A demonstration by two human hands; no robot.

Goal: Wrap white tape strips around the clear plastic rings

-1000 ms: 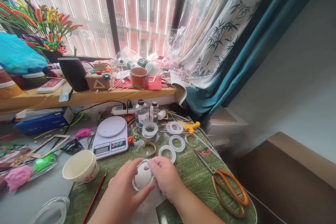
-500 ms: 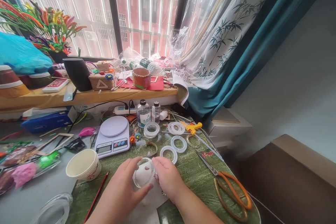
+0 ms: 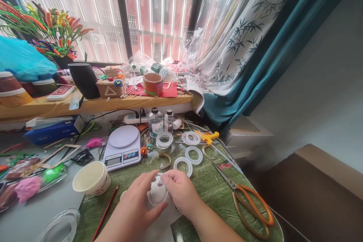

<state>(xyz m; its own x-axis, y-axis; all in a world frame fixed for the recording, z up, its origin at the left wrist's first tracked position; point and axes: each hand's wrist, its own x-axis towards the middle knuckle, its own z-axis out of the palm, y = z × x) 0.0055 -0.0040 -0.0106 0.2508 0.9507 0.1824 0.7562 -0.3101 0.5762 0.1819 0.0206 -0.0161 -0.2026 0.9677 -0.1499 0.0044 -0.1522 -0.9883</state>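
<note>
A clear round bangle (image 3: 154, 202) stands tilted between my hands above a sheet of white paper (image 3: 160, 228). My left hand (image 3: 141, 200) curves around its left side, with thumb and fingers at the rim. At the upper right edge, my right hand (image 3: 181, 191) is closed in a pinch, thumb over the rim; whether something small is also in that pinch I cannot make out. Just beyond my hands lie two translucent ring moulds, one nearer (image 3: 183, 166) and one farther (image 3: 194, 155), and a brownish open band (image 3: 165, 160).
Scissors with orange handles (image 3: 251, 204) lie on the right, a yellow glue gun (image 3: 208, 137) behind them. To the left are paper cups (image 3: 92, 178), a red pencil (image 3: 105, 213) and a white kitchen scale (image 3: 123, 147). Two bottles (image 3: 155, 123) stand at the back.
My right thumb has moved left over the bangle's upper rim. The bangle has shifted slightly right and is more covered by my fingers.
</note>
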